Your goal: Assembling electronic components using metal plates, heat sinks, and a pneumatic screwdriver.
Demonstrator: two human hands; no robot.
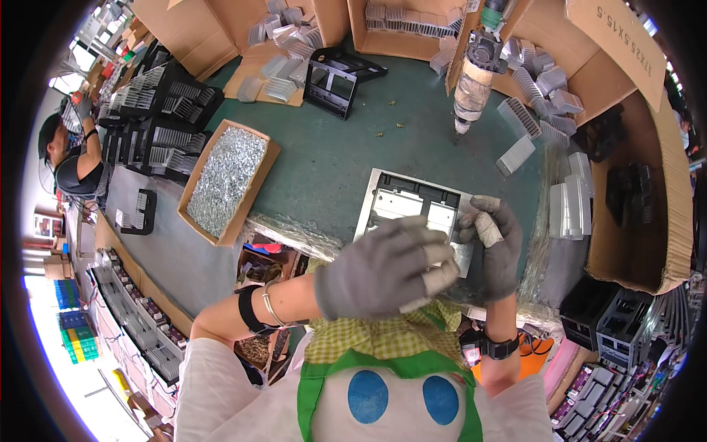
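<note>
A shallow silver metal tray with a black frame inside point(372, 206) lies on the green bench in front of me. My left hand point(390, 269), in a grey glove with pale fingertips, hovers over its near part with the fingers stretched out; nothing shows in them, though the palm side is hidden. Beside the right edge is my right hand point(497, 247), gloved the same, with fingers curled toward the thumb. What its fingertips hold, if anything, cannot be made out. A hanging power screwdriver point(473, 96) with a wrapped body points down beyond the tray.
A cardboard box of small silver screws point(228, 173) stands at left. Loose brass-coloured screws point(392, 103) and a black bracket point(331, 85) lie farther back. Finned heat sinks point(545, 81) are heaped at the back right. A large open carton point(666, 199) flanks the right side. A co-worker point(77, 158) is at far left.
</note>
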